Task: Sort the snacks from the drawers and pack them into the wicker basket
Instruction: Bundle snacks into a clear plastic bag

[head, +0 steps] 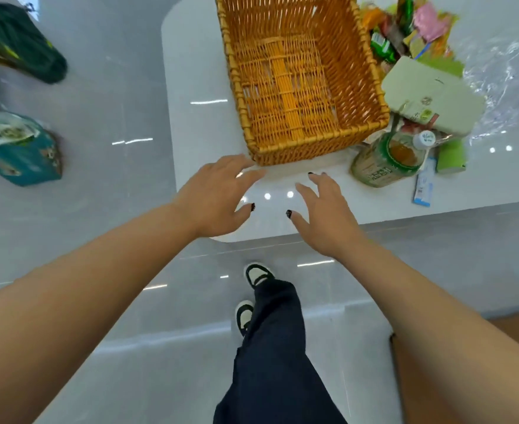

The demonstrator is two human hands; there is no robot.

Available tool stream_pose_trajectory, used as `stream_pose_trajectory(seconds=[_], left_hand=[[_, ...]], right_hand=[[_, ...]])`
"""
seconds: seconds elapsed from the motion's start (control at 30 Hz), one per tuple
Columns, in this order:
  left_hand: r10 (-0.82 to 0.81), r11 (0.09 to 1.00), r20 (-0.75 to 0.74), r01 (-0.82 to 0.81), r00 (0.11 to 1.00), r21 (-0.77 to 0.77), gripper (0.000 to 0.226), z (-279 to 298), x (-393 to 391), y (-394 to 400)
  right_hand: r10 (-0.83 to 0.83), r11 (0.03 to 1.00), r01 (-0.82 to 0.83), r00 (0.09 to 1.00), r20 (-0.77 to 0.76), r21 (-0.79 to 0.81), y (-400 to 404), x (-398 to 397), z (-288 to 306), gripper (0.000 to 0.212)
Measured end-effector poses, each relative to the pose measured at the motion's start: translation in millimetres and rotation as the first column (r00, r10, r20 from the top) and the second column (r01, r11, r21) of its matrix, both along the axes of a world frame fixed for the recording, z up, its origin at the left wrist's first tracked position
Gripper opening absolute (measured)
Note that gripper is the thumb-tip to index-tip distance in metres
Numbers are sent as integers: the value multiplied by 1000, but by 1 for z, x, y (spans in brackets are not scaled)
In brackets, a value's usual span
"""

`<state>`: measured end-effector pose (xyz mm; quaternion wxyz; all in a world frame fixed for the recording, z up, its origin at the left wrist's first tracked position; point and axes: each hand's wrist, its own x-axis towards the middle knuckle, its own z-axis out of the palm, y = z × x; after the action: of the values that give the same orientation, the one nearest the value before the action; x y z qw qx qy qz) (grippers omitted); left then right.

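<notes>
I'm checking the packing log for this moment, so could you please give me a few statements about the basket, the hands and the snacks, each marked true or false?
1. The basket holds nothing. True.
2. The left hand grips a bottle. False: it is open and holds nothing, its fingertips near the basket's near corner.
3. The right hand is open over the table. True.
4. The snacks are piled left of the basket. False: they lie to its right.
5. A bottle lies on the table by the basket's near right corner. True.
</notes>
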<state>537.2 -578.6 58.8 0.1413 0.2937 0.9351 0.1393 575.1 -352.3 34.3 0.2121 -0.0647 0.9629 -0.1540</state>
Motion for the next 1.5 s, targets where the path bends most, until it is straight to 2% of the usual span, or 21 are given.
stream_pose_trajectory(seconds=[0.13, 0.4, 0.67, 0.8, 1.0, 1.2, 1.5], left_hand=[[57, 998, 94, -55, 994, -26, 63, 18, -24, -26], [139, 990, 261, -136, 955, -31, 63, 43, -105, -65], [172, 985, 329, -167, 929, -43, 63, 64, -196, -127], [169, 985, 352, -166, 920, -39, 63, 54, -247, -163], [72, 997, 459, -65, 886, -32, 61, 21, -336, -225], [-38, 995, 415, 75, 909, -73, 61, 17, -453, -280], [-213, 961, 462, 269, 861, -59, 65, 19, -605, -276]], right_hand=[[53, 999, -54, 997, -55, -8, -23, -28, 30, 59], [-14, 999, 13, 999, -34, -34, -72, -107, 42, 60], [-72, 995, 71, 997, -4, -69, -127, -177, 55, 59], [-114, 992, 114, 993, 3, -46, -163, -218, 41, 60], [-260, 965, 259, 966, -17, -32, -230, -296, 21, 52], [-406, 914, 405, 909, -96, -28, -276, -379, 6, 43], [-518, 851, 524, 847, -118, 24, -291, -484, 1, 44]])
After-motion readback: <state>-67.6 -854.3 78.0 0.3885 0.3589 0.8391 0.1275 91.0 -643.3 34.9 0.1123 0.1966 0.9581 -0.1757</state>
